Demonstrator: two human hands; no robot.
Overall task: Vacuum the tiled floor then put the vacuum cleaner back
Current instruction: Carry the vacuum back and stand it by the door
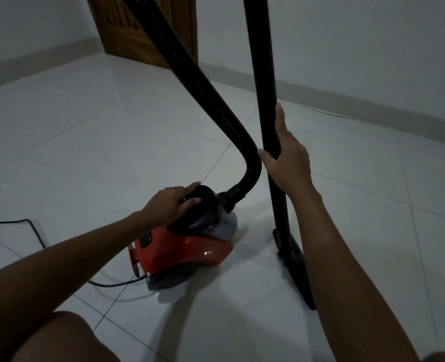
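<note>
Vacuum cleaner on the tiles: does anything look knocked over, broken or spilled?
Nothing stands out. The red vacuum cleaner sits upright on the floor, left hand on its handle; the right hand steadies the upright wand.

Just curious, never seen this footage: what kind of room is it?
Probably a room in a home: glossy pale tiled floor, a wooden door in the corner, and a red canister vacuum cleaner.

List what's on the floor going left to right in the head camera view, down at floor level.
Power cord → red vacuum cleaner body, with the left hand on its handle → floor nozzle at the foot of the black wand, which the right hand grips.
</note>
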